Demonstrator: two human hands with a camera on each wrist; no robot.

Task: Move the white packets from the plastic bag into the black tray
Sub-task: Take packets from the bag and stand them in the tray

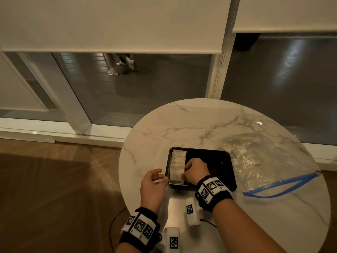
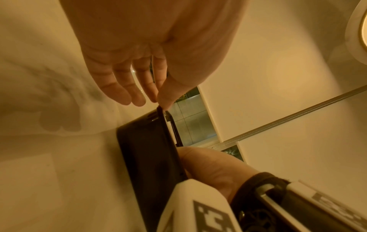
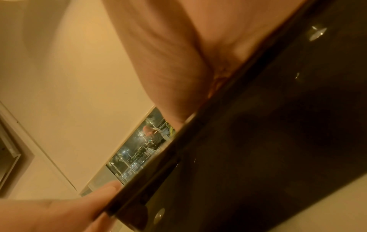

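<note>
Your left hand (image 1: 152, 187) sits nearest you, fingers relaxed and loosely spread, its thumb tip touching the left rim of the black tray (image 1: 221, 162). Your right hand (image 1: 196, 172) reaches inside the tray, fingers curled down at the nearest of the white packets (image 1: 176, 177); it seems to pinch that packet's edge, though your knuckles hide the contact. A row of white packets (image 1: 178, 161) stands overlapping along the tray's left wall, and the rest of the tray floor is bare and glossy. Just right of the tray, the plastic bag (image 1: 269, 161) lies flat on the marble table (image 1: 182, 125), its blue zip edge facing you, with a few packets showing dimly through the film.
</note>
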